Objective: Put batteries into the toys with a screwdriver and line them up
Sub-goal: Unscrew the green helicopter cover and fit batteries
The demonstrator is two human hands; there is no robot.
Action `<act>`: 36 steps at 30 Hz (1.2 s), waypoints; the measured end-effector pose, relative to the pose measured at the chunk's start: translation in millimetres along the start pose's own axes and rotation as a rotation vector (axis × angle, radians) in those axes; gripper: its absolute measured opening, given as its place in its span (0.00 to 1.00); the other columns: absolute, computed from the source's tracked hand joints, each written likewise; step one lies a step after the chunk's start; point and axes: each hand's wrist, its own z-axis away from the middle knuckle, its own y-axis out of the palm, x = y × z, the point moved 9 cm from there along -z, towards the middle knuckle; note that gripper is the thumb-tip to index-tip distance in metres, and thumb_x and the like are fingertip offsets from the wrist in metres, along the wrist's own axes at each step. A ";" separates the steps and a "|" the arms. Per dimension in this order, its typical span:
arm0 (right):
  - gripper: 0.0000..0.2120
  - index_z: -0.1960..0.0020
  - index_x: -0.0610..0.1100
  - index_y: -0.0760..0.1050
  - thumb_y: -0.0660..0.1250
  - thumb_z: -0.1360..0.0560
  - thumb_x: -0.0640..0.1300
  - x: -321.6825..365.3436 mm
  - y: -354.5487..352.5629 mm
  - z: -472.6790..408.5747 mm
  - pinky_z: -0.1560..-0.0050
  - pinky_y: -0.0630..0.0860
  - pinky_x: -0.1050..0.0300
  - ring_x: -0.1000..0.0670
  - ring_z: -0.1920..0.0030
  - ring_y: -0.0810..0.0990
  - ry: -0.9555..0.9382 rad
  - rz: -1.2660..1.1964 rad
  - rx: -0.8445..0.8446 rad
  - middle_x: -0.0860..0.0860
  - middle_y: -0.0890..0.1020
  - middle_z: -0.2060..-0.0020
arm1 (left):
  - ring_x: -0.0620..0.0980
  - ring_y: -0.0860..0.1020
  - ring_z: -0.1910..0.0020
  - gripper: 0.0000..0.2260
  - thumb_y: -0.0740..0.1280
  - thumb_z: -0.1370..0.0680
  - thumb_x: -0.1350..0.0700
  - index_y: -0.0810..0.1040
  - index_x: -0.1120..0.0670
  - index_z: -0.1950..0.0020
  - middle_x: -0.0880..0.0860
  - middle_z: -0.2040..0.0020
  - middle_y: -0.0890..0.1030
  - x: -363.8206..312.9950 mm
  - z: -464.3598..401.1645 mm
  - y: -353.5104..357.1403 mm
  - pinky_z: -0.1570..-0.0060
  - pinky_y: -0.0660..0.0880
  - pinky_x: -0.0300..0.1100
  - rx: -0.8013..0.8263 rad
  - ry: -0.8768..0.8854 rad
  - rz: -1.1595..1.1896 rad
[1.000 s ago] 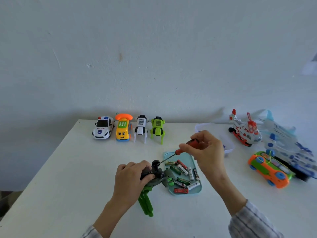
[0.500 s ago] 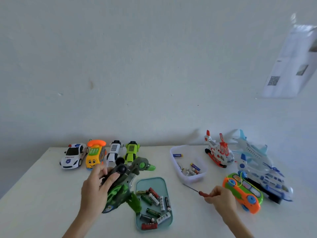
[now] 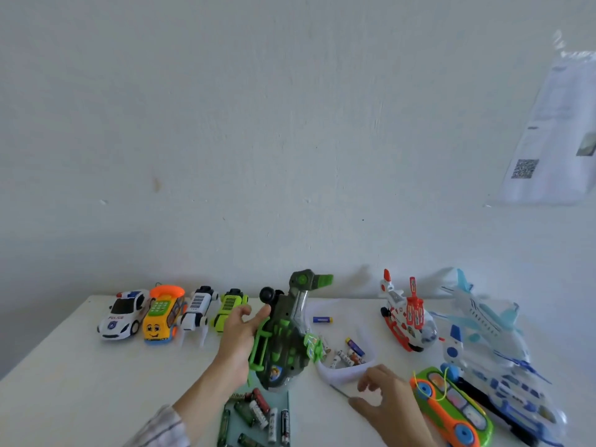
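The white table (image 3: 80,382) fills the lower part of the view and serves as the landmark for everything else. At its right end sits the largest toy, a white and blue airplane (image 3: 490,337), and nearer the table's front right edge lies an orange and green car (image 3: 451,411), just beside the plane. Above the middle of the table the left hand (image 3: 238,337) holds a grey-green dinosaur toy (image 3: 283,337) upright and lifted, fingers wrapped around its side and clamped on the body, its head pointing toward the wall. A red and white helicopter (image 3: 404,321) stands toward the table's back right. Along the back left edge of the table four toys stand in a row: a police car (image 3: 122,314), a yellow phone car (image 3: 163,314), a white robot dog (image 3: 198,309) and a green robot dog (image 3: 229,309). A clear tub (image 3: 342,371) holding a few batteries rests on the table's middle right, and a teal tray (image 3: 258,417) of batteries sits at the front edge. The right hand (image 3: 387,401) lies low on the table beside the tub, fingers loosely apart over the screwdriver (image 3: 338,390), whose thin shaft pokes out; whether they grip its handle cannot be told.
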 end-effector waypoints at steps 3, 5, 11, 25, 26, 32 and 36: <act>0.26 0.48 0.54 0.77 0.80 0.43 0.57 26.0 8.9 -11.5 0.56 0.76 0.63 0.55 0.57 0.81 -0.018 -0.443 0.220 0.54 0.82 0.53 | 0.56 0.79 0.65 0.15 0.71 0.25 0.54 0.68 0.57 0.47 0.60 0.60 0.80 18.4 -11.3 16.0 0.65 0.78 0.49 0.016 -0.099 0.048; 0.38 0.37 0.51 0.71 0.81 0.43 0.56 43.9 18.4 -22.3 0.51 0.78 0.57 0.48 0.51 0.82 -0.071 -0.625 0.348 0.50 0.80 0.44 | 0.55 0.80 0.65 0.18 0.72 0.29 0.53 0.69 0.57 0.45 0.61 0.60 0.80 28.0 -12.8 27.1 0.66 0.79 0.48 0.044 -0.161 0.118; 0.38 0.36 0.46 0.72 0.80 0.43 0.38 63.9 47.8 -55.7 0.53 0.77 0.43 0.38 0.51 0.80 0.022 -1.042 0.521 0.38 0.78 0.42 | 0.60 0.82 0.67 0.13 0.67 0.28 0.56 0.81 0.68 0.59 0.65 0.62 0.82 49.7 -10.3 44.4 0.64 0.80 0.54 0.101 -0.435 0.218; 0.28 0.40 0.43 0.68 0.78 0.34 0.44 77.6 120.5 -146.7 0.69 0.75 0.56 0.47 0.65 0.78 0.330 -0.591 0.459 0.45 0.80 0.55 | 0.52 0.79 0.48 0.27 0.57 0.22 0.35 0.80 0.56 0.43 0.57 0.44 0.82 46.4 -62.5 -19.9 0.45 0.73 0.47 0.018 -0.426 -0.177; 0.27 0.40 0.42 0.69 0.78 0.33 0.43 78.6 124.0 -150.0 0.69 0.74 0.56 0.47 0.65 0.78 0.341 -0.602 0.459 0.45 0.80 0.55 | 0.51 0.78 0.47 0.26 0.57 0.22 0.35 0.80 0.55 0.43 0.56 0.44 0.82 46.3 -63.2 -21.2 0.45 0.72 0.46 0.035 -0.426 -0.177; 0.29 0.34 0.42 0.68 0.76 0.31 0.43 75.0 132.0 -152.7 0.65 0.75 0.56 0.48 0.59 0.79 0.357 -0.656 0.398 0.46 0.79 0.53 | 0.51 0.68 0.33 0.20 0.56 0.20 0.38 0.76 0.49 0.38 0.52 0.33 0.73 50.9 -67.9 -22.6 0.34 0.59 0.46 0.139 -0.409 -0.208; 0.34 0.30 0.43 0.63 0.73 0.29 0.52 67.6 118.0 -140.8 0.48 0.76 0.53 0.46 0.44 0.76 0.259 -0.494 0.292 0.46 0.73 0.43 | 0.53 0.56 0.23 0.29 0.59 0.22 0.38 0.61 0.48 0.24 0.53 0.22 0.59 49.4 -65.5 -23.9 0.27 0.51 0.52 0.112 -0.320 -0.227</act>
